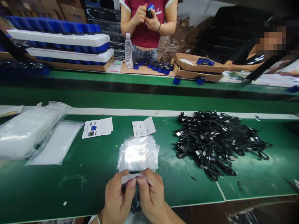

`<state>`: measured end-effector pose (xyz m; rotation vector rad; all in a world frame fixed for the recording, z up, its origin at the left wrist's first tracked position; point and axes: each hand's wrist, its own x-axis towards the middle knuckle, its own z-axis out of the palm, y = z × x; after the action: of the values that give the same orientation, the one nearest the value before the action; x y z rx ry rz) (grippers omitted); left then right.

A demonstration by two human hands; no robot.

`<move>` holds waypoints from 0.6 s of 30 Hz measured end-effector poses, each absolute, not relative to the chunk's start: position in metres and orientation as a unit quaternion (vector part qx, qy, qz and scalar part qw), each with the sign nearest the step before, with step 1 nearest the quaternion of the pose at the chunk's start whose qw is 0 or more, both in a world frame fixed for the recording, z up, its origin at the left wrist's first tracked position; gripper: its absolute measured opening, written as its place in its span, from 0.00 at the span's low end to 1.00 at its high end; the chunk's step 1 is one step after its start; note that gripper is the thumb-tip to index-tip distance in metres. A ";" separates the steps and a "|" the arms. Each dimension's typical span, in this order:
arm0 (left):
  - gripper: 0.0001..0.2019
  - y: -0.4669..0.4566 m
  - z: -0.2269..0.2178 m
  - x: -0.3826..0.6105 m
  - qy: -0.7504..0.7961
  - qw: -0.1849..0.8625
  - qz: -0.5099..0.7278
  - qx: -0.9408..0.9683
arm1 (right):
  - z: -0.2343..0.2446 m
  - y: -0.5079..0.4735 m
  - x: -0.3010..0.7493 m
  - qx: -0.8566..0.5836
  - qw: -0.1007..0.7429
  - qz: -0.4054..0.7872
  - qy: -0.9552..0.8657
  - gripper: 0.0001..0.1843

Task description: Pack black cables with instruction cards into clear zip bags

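At the table's front edge my left hand (119,193) and my right hand (150,193) are closed, thumbs almost meeting, on the top of a small plastic bag (129,178). Its upper edge shows as a whitish strip between the fingers. A dark cable-like bundle (135,202) shows below, between my palms; whether it lies inside the bag is hard to see. Just beyond my hands lies a stack of clear plastic bags (137,154). Behind that stack is a folded leaflet (143,127), with a pile of printed leaflets (97,128) to its left.
A heap of black USB cables (215,140) covers the right side of the green table (93,193). Large packs of plastic bags (30,130) lie left. Across the bench, a person (149,25) holds a blue-and-black item near a water bottle (128,51), cartons (198,67) and stacked foam trays (60,37).
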<state>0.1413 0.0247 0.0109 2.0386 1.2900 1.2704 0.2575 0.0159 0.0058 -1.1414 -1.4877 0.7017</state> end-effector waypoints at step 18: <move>0.08 0.035 0.045 0.127 0.480 0.416 0.337 0.695 | 0.040 0.015 0.278 -0.510 0.487 0.389 -0.592 0.08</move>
<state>0.1265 0.0354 0.0454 1.7443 1.2050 0.8471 0.2775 0.0148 0.0396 -1.2405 -1.4407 0.9455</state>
